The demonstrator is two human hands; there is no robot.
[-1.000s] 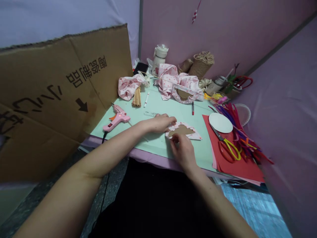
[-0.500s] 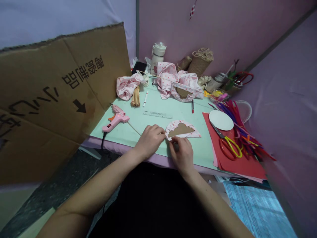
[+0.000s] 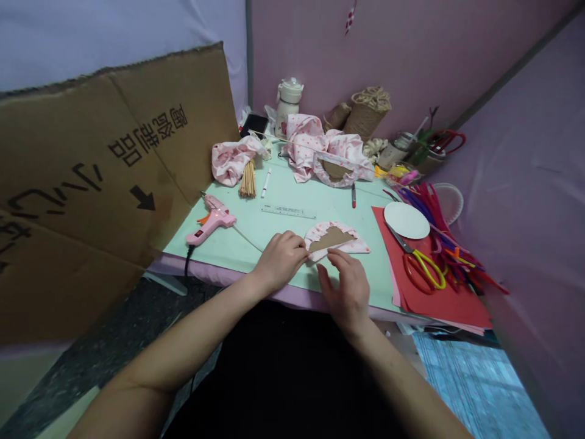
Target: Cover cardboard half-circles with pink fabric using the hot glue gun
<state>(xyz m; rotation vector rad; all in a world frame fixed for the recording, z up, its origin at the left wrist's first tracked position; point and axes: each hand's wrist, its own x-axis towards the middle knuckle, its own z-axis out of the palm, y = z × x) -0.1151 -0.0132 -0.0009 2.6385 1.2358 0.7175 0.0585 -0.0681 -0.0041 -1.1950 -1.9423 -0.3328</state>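
A half-round cardboard piece [image 3: 334, 236] lies flat on the pale green table top, its rim wrapped in gathered pink dotted fabric [image 3: 319, 230] and its bare brown middle showing. At its left corner, my left hand [image 3: 284, 259] is closed, with the fingertips pinching the fabric edge. My right hand [image 3: 350, 289] is open, thumb and fingers apart, just in front of the straight edge. Its index fingertip is close to the folded fabric there; whether it touches I cannot tell. Left of my hands rests a pink glue gun [image 3: 212, 222] with a glue stick in its back.
A ruler [image 3: 289, 212] lies beyond the piece. Scissors [image 3: 423, 268] and a white disc [image 3: 406, 220] rest on red sheets [image 3: 450, 305] at right. Behind are a bundle of sticks [image 3: 247, 180], dotted cloth [image 3: 305, 143] and a bottle [image 3: 289, 107]. A cardboard panel [image 3: 105, 244] stands at left.
My right hand has drawn back toward me and to the right, its fingers spreading off the fabric edge. My left hand keeps its hold at the left corner.
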